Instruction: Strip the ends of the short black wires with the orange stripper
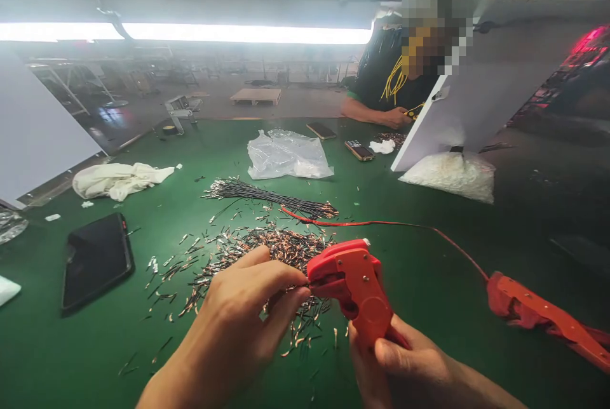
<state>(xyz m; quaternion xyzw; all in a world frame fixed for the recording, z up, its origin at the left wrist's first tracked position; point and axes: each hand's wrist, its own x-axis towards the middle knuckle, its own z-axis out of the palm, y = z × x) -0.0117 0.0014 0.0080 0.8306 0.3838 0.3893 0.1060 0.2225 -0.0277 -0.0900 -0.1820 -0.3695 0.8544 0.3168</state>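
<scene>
Wire stripper point(363, 288), red with silvery rivets

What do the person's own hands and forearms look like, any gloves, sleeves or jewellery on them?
The left hand and right hand are both bare, with no gloves. No sleeve, ring, watch or bracelet shows on either side, as far as the picture reaches.
</scene>
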